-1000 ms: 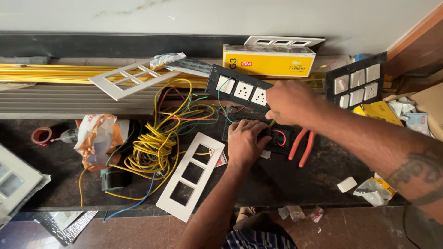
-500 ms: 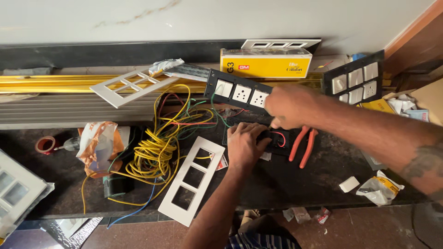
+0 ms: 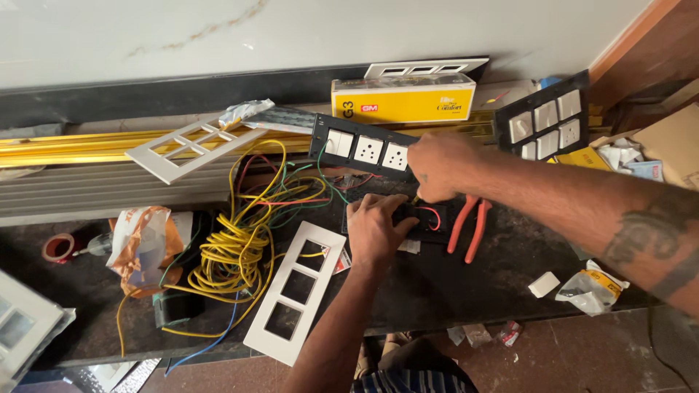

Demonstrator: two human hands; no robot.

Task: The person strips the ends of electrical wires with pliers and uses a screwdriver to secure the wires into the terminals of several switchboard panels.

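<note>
The work surface is a dark stone counter (image 3: 451,291) set against a pale marble wall (image 3: 218,36), with a reddish-brown floor (image 3: 582,356) at the near edge. The left hand (image 3: 375,229) lies flat, fingers together, pressing on a small black switch module (image 3: 429,218) in the middle of the counter. The right hand (image 3: 440,166) is closed just above the far side of this module, near a red wire loop; what it pinches I cannot tell. Just right of the module lie red-handled pliers (image 3: 470,225). Beyond the hands a black plate with white sockets (image 3: 364,149) leans tilted, and behind it stands a yellow box (image 3: 404,98). To the left is a tangle of yellow wires (image 3: 233,247), and a white three-opening frame (image 3: 295,291) hangs partly over the near edge. Golden metal strips (image 3: 73,145) lie along the far left, and a roll of red tape (image 3: 58,247) rests on the left.
</note>
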